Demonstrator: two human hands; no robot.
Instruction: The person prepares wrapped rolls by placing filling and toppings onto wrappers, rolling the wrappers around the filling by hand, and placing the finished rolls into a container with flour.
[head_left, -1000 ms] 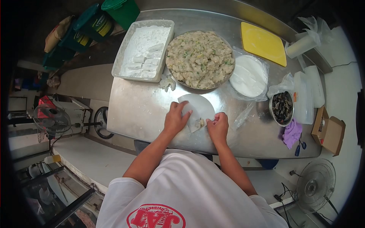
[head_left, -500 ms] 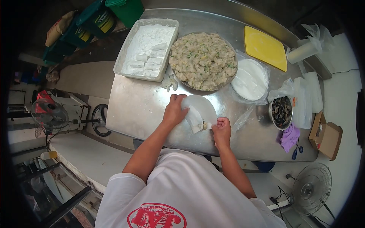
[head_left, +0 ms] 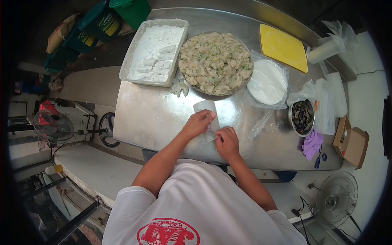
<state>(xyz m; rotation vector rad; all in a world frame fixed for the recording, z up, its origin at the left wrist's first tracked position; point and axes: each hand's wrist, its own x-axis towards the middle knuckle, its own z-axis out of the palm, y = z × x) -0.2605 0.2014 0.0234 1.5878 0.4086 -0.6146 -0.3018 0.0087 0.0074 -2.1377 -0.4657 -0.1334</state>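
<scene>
A thin white round wrapper (head_left: 205,107), its sides folded in to a narrow strip, lies on the steel table (head_left: 155,122). My left hand (head_left: 199,123) pinches the fold from the left, across its middle. Fingers curled, my right hand (head_left: 227,143) grips the near end on the right side. The filling inside is hidden by the wrapper and my fingers. Beyond my hands stands a large bowl heaped with pale minced filling (head_left: 216,61) flecked with green. A stack of round white wrappers (head_left: 267,83) lies on plastic to its right.
At the back left, a plastic tub (head_left: 184,43) holds white powder and several white rolls. A crumpled pale scrap (head_left: 179,87) lies beside it. To the right are a yellow board (head_left: 283,47), a metal bowl of dark strips (head_left: 302,117), a purple cloth (head_left: 312,145) and a cardboard box (head_left: 352,143).
The wrapper's right and left sides have been folded over, making it a narrow strip. My left hand has moved right and nearer onto the fold; my right hand has shifted slightly left.
</scene>
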